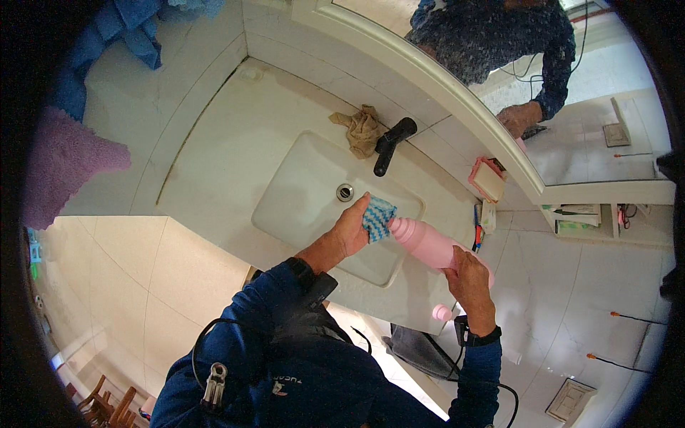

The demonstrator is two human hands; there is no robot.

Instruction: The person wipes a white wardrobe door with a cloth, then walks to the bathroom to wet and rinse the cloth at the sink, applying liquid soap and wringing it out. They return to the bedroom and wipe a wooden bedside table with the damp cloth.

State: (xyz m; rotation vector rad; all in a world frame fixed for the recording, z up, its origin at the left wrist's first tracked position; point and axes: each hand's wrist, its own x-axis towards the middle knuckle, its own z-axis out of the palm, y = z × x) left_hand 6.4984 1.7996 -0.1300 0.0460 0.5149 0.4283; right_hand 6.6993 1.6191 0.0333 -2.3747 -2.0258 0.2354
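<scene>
Over the white washbasin (299,182), my left hand (353,227) grips a blue-and-white zigzag-patterned cloth or sponge (381,218). My right hand (470,275) is closed around the lower body of a pink bottle (428,241). The bottle is tilted, and its uncapped neck meets the cloth. Whether anything flows from its mouth is hidden. A pink cap (442,312) rests on the counter (214,160) below my right hand. The metal drain (345,192) shows beyond my left hand.
A black faucet (393,144) stands behind the basin beside a crumpled brown cloth (361,131). Toothbrushes (478,227) and a soap holder (488,179) are at the right wall, under a mirror cabinet (455,85). Purple (75,160) and blue towels (118,32) hang at left.
</scene>
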